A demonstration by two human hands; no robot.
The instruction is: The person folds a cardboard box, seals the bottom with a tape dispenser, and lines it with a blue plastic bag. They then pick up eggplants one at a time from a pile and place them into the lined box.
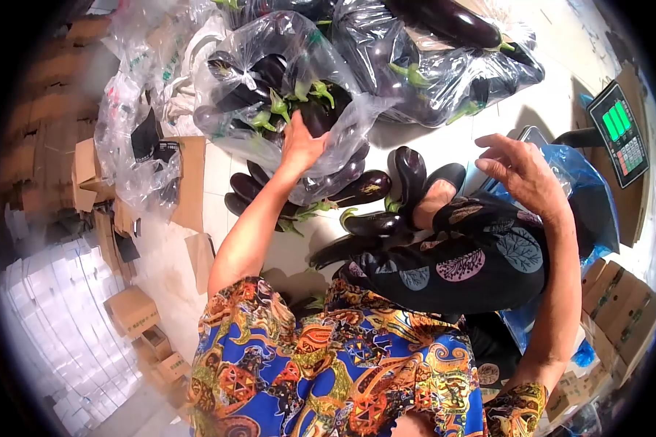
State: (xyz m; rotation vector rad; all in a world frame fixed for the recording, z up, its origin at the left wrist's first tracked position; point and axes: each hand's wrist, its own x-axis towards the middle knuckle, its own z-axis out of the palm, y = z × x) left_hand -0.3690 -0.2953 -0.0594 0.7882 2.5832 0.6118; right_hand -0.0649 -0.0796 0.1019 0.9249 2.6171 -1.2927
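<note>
My left hand (302, 149) reaches into an open clear plastic bag (229, 135) full of eggplants, its fingers round a dark eggplant (316, 116) near the green stems. Part of those fingers is hidden by the bag and the fruit. On the right, my right hand (516, 169) hangs in the air with fingers apart and nothing in it, above the scale's blue-covered edge. Loose eggplants (363, 188) lie on the floor below the bag, and two more (410, 175) rest by my shoe.
Another filled bag of eggplants (444, 80) lies at the top. A scale display (619, 131) with green digits stands at the right. Cardboard boxes (131, 309) and white stacked packs (62, 320) are at the left, with crumpled clear plastic (124, 102) above.
</note>
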